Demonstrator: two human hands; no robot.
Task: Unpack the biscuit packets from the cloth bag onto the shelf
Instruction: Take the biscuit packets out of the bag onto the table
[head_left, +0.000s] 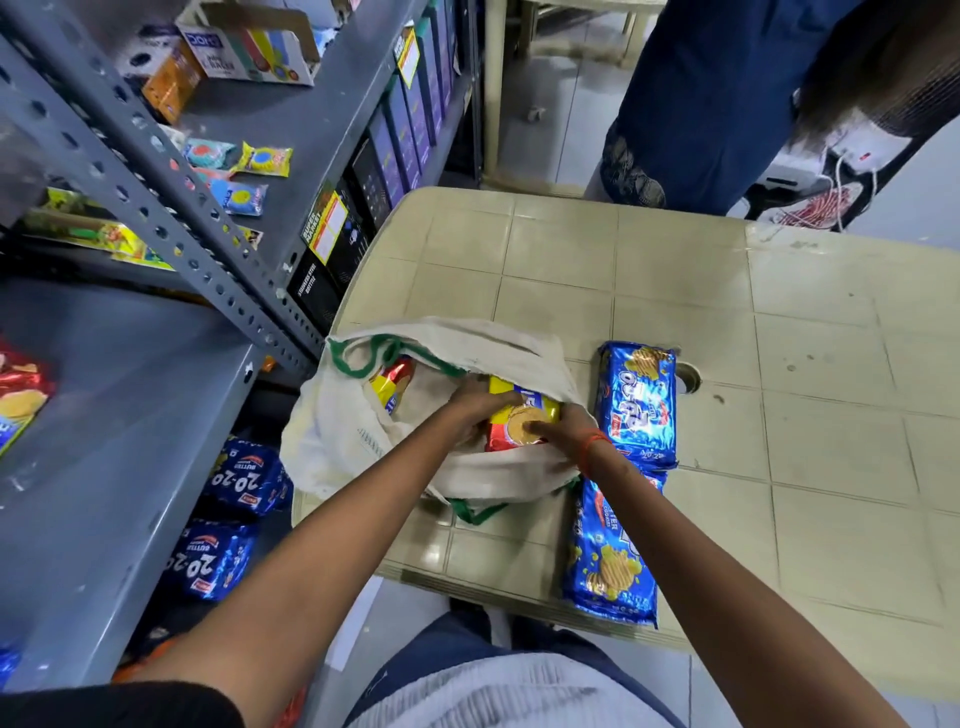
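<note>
A cream cloth bag (337, 441) with green handles lies open on the beige plastic table (727, 338). Both hands are at its mouth on one red and yellow biscuit packet (519, 423). My left hand (475, 408) grips its left side and my right hand (563, 428) holds its right side, thumb on the front. Another red and yellow packet (392, 384) shows deeper in the bag. Two blue biscuit packets lie on the table right of the bag, one further away (639, 402) and one closer (608, 561). The grey metal shelf (114, 395) stands on the left.
Blue 20-20 packets (244, 480) sit on a lower shelf level. Snack packs (260, 158) and boxes (249, 47) fill the upper levels. Dark boxes (332, 249) line the shelf's right side. A second person's legs (701, 104) stand beyond the table.
</note>
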